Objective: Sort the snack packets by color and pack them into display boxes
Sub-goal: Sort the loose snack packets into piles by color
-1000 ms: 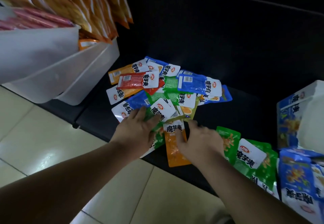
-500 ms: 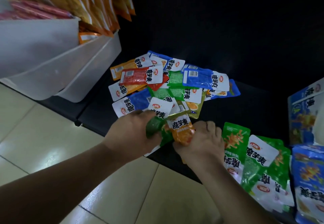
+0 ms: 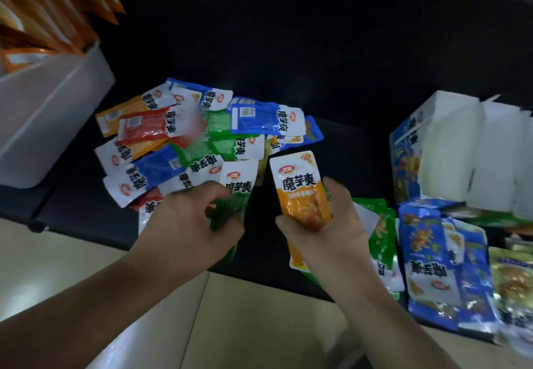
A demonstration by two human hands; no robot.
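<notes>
A mixed pile of snack packets (image 3: pixel 202 135), orange, red, blue and green, lies on the dark shelf (image 3: pixel 346 143). My left hand (image 3: pixel 184 224) grips a green packet (image 3: pixel 236 195) at the pile's near edge. My right hand (image 3: pixel 326 233) holds an orange packet (image 3: pixel 300 189) upright, lifted off the pile, with a second orange packet below it in the same hand. An open blue display box (image 3: pixel 409 149) with white flaps stands at the right.
Sorted green packets (image 3: pixel 380 241) and blue packets (image 3: pixel 432 264) lie at the right near the shelf's front edge. A white bin (image 3: pixel 43 126) with orange packets stands at the left. Tiled floor (image 3: pixel 86 267) runs below the shelf.
My right hand has lifted the orange packet out of the pile and turned it upright. My left hand has pulled a green packet up. The view has shifted right, showing more of the blue box.
</notes>
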